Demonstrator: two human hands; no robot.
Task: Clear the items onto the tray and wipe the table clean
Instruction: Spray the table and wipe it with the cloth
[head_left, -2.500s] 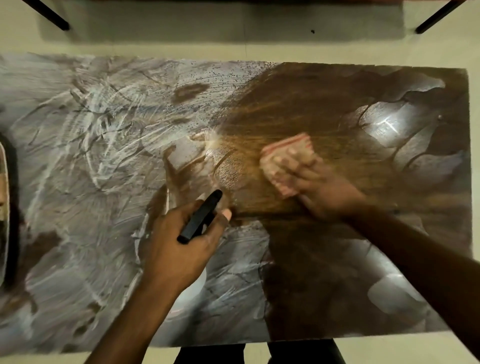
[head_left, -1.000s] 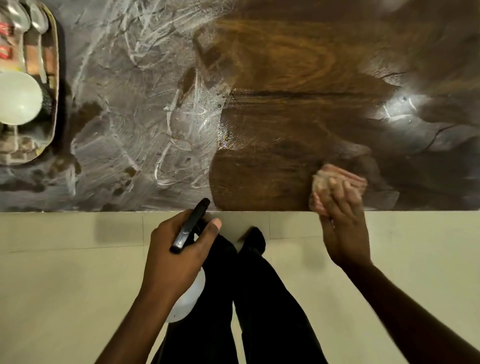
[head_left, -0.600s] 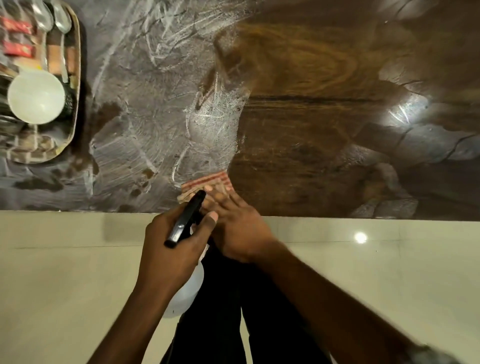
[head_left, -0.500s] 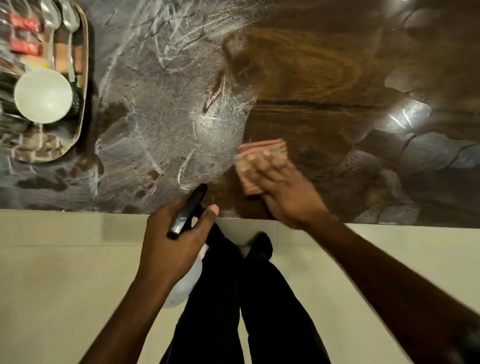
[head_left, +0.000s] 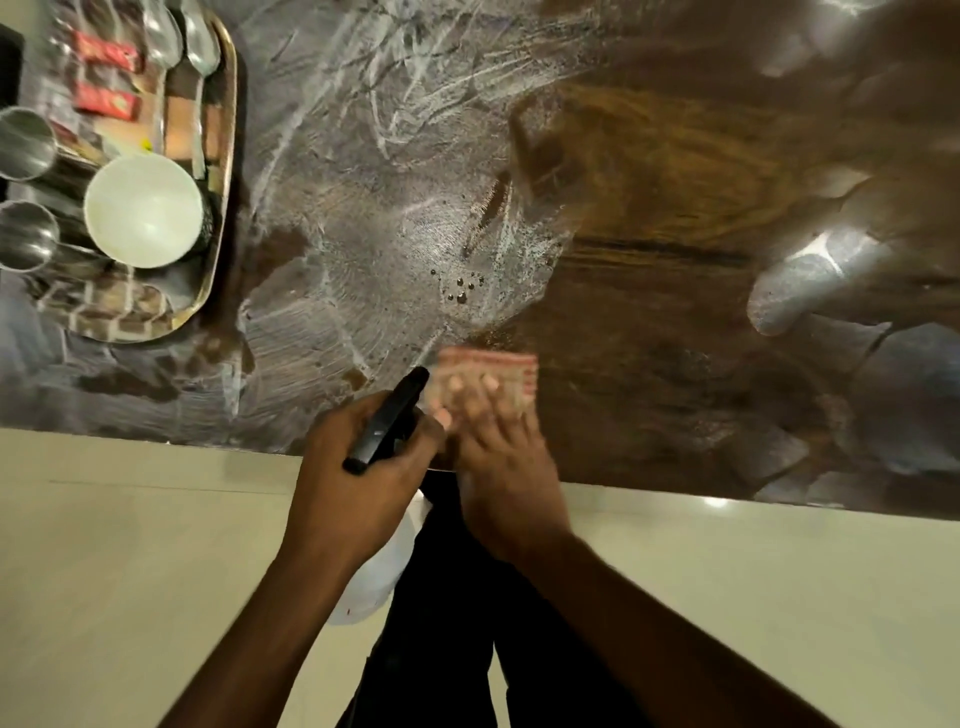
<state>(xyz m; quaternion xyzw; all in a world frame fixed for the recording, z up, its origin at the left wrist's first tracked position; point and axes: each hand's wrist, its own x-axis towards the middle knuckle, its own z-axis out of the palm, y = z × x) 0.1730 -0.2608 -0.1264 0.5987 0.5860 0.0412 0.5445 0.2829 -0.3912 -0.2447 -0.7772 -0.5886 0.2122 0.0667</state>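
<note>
Cloth pressed flat under right hand; left hand grips spray bottle.

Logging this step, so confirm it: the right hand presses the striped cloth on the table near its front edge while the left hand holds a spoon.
Wrong in one respect: the head view shows the left hand holding a spray bottle, not a spoon. The right hand does press the striped cloth on the table near its front edge.
</note>
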